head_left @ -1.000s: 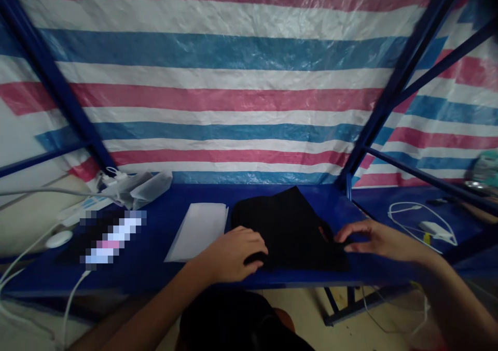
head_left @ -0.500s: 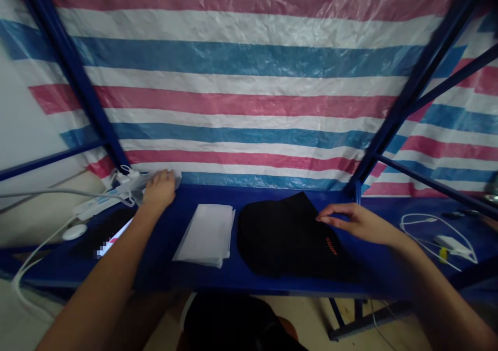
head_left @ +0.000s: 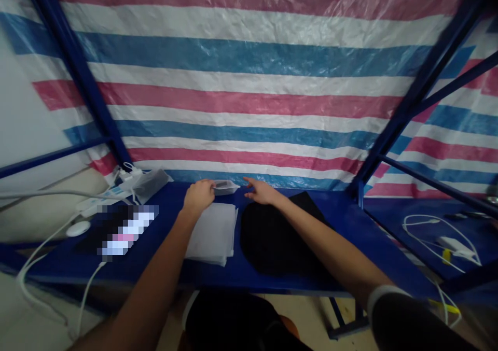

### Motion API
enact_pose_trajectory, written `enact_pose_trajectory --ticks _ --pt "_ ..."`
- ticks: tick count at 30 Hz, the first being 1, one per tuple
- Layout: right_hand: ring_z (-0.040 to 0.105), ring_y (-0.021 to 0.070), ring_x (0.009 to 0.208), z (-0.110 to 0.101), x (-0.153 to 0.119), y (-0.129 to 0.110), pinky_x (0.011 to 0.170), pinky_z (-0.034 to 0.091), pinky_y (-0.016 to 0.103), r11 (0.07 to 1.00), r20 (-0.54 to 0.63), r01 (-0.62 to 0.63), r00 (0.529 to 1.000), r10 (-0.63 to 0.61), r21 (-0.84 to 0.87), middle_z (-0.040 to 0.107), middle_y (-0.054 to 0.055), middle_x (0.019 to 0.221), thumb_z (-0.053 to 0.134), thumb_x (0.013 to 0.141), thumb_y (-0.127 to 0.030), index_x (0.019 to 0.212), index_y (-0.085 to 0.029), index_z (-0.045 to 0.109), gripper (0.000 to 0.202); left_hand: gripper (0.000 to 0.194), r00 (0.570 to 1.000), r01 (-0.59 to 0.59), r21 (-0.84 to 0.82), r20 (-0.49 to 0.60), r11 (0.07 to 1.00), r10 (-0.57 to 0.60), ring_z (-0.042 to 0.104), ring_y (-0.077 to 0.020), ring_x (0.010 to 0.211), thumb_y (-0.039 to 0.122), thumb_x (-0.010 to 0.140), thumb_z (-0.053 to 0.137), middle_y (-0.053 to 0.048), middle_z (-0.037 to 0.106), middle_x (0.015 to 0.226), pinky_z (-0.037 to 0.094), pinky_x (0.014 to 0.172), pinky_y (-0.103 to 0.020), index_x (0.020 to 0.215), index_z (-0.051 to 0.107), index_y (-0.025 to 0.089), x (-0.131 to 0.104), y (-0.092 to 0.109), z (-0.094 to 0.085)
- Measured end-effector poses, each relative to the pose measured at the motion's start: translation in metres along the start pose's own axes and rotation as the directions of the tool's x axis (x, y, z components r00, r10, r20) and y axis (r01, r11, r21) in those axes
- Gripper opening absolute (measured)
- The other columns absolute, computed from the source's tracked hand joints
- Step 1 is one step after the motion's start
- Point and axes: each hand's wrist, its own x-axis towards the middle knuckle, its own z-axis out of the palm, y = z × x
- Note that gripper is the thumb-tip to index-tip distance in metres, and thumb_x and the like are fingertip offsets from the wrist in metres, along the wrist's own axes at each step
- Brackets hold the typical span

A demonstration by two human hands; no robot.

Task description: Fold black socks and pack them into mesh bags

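Note:
My left hand (head_left: pixel 199 195) is at the back edge of the blue table, its fingers closed on a small whitish translucent plastic packet (head_left: pixel 226 187). What lies inside the packet is too blurred to name. Just right of it, my right hand (head_left: pixel 261 191) hovers with fingers apart and nothing in them. Under my left wrist lies a stack of frosted zip bags (head_left: pixel 212 234), partly covered by the forearm. A black flat cloth item (head_left: pixel 272 237) rests beside the stack, with my right forearm passing over it.
To the left are a lit phone (head_left: pixel 126 234) on a cable, a round white object (head_left: pixel 78 228), a power strip (head_left: pixel 97 200) with plugs and a translucent plastic bag (head_left: pixel 153 185). Blue metal posts (head_left: pixel 383 128) frame the table. White cable and charger (head_left: pixel 457 246) lie far right.
My left hand has moved right from the plastic bag by the power strip and now holds the small packet. My right hand has left the black cloth item and moved left towards the packet.

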Motion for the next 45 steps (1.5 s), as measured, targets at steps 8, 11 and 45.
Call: enact_pose_trajectory --ticks 8,11,45 --pt "0.078 0.0235 0.094 0.052 0.009 0.007 0.089 0.057 0.032 0.995 -0.217 0.088 0.973 -0.078 0.038 0.083 0.006 0.102 0.068 0.101 -0.02 0.111 -0.023 0.08 0.016 0.034 0.94 -0.318 -0.148 -0.18 0.936 0.291 0.068 -0.0309 0.117 0.012 0.092 0.064 -0.012 0.073 0.123 0.051 0.106 -0.044 0.123 0.075 0.02 -0.007 0.03 0.026" --pt "0.077 0.0247 0.095 0.053 0.002 0.01 0.089 0.056 0.033 0.988 -0.285 0.155 0.947 -0.147 0.005 0.082 0.007 0.103 0.069 0.102 -0.028 0.107 -0.023 0.08 0.013 0.031 0.912 -0.39 -0.202 -0.22 0.898 0.347 0.069 -0.0276 0.114 0.012 0.098 0.061 -0.009 0.073 0.124 0.052 0.103 -0.042 0.123 0.076 0.023 -0.008 0.04 0.032" --pt "0.065 0.0261 0.093 0.014 -0.02 0.044 0.087 0.052 0.036 0.963 -0.314 0.213 0.914 -0.256 -0.164 0.069 0.009 0.102 0.053 0.104 -0.029 0.103 -0.023 0.065 0.014 0.024 0.925 -0.104 -0.382 -0.377 0.918 -0.052 0.074 -0.0263 0.1 0.034 0.103 0.061 -0.007 0.079 0.114 0.056 0.089 -0.037 0.108 0.083 0.026 -0.032 -0.024 0.028"
